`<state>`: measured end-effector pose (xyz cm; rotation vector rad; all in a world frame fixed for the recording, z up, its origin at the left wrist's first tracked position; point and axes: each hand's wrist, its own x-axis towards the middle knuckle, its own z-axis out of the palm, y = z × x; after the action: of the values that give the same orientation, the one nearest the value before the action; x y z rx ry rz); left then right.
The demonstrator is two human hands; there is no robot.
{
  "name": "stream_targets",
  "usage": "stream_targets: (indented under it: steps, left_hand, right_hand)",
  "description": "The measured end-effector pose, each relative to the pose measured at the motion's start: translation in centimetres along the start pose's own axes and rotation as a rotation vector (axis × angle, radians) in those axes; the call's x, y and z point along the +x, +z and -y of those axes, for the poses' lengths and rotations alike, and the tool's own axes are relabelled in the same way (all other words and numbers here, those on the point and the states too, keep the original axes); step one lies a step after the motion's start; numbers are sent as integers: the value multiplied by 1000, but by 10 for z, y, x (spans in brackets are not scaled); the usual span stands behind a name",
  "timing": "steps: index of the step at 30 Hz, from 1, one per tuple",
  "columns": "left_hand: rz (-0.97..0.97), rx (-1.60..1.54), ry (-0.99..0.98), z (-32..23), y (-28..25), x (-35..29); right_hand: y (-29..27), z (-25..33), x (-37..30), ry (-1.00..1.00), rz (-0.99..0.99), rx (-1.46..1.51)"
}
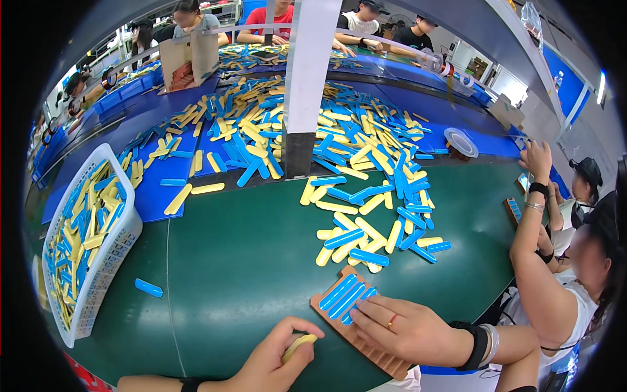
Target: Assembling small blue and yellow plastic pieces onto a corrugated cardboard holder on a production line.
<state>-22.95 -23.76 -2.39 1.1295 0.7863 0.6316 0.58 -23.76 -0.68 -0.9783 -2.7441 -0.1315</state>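
There is a single view, from a wide fisheye camera worn on the person's head. It looks steeply down and forward over the green tabletop (248,261), close above the person's own hands (405,330) at the lower edge. Straight lines bow toward the dark round rim, and the far workbench looks small.

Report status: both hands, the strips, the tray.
Left hand pinching a yellow strip. Right hand flat on brown tray, beside blue strips laid in it. Loose strip pile just beyond.

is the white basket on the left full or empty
Nearly full: the white plastic mesh basket holds yellow and blue flat sticks piled almost to its rim.
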Motion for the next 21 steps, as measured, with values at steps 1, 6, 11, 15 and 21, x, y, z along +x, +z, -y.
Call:
stream_targets:
  steps: [1, 6, 11, 15, 21]
  left_hand:
    - [-3, 2, -3, 0, 0, 0]
    - [-54, -171, -29, -1, 5, 2]
    - [-13, -204, -75, -3, 5, -1]
    - [79, -134, -45, 0, 4, 0]
    - [241, -141, -61, -8, 8, -6]
  right_hand:
    - [0, 2, 1, 41, 22, 34]
    - [-9, 12, 7, 177, 142, 113]
    - [-7, 18, 6, 177, 128, 147]
    - [-15, 18, 12, 163, 112, 224]
    - [-24, 24, 18, 841, 364, 1489]
